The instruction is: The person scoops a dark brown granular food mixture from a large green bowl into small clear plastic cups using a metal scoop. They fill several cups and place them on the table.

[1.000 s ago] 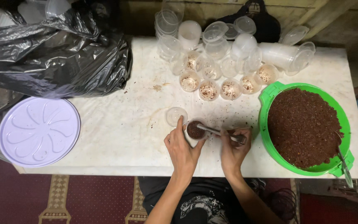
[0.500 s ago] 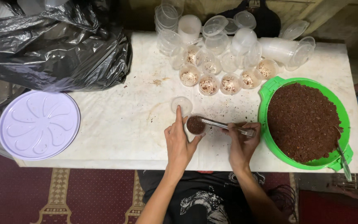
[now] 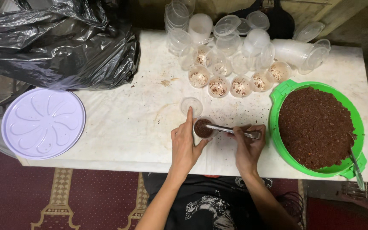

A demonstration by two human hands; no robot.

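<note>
The surface (image 3: 107,123) carries a green bowl (image 3: 277,140) of brown mix just right of the right hand (image 3: 248,147), so refills are close. The left hand (image 3: 185,142) wraps a small cup (image 3: 202,128) to steady it. The right grip closes on a spoon (image 3: 231,130), tip over the cup.

Bare desk (image 3: 120,123) lies open at nine o'clock of the left hand (image 3: 186,142); cups (image 3: 218,86) block twelve, green bowl (image 3: 277,140) blocks three.
</note>
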